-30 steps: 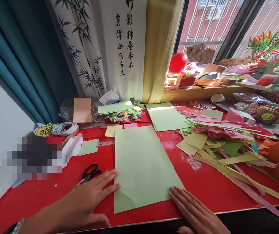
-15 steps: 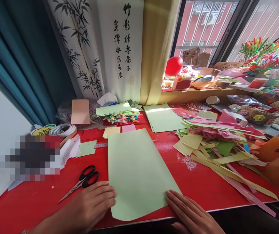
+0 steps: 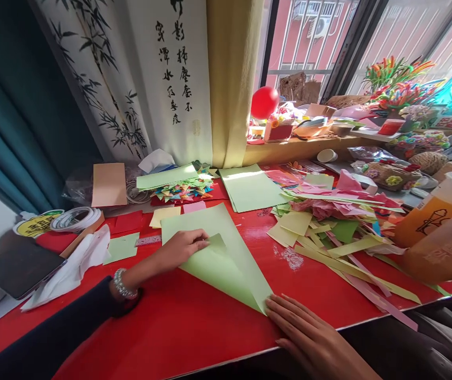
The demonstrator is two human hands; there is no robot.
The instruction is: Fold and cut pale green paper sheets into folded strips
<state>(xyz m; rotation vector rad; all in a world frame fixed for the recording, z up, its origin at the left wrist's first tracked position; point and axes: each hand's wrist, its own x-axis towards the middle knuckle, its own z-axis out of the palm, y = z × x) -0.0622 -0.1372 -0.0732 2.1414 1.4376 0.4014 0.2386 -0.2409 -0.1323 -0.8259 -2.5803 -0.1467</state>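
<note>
One green sheet (image 3: 221,264), partly turned over: left hand (image 3: 180,250) pinching it, right hand (image 3: 308,332) flat at corner.

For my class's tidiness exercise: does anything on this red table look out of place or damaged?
Right of the right hand, a long pink paper strip pokes untidily past the front edge of the red table; a whitish blotch beyond that hand suggests wear.

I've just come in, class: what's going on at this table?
A person's left hand holds a corner of a pale green paper sheet, turned over onto the rest of the sheet. The fold slants across it and looks rounded, not pressed flat. The right hand lies flat at the sheet's near right corner. Paper strips lie to the right on the red tabletop.
</note>
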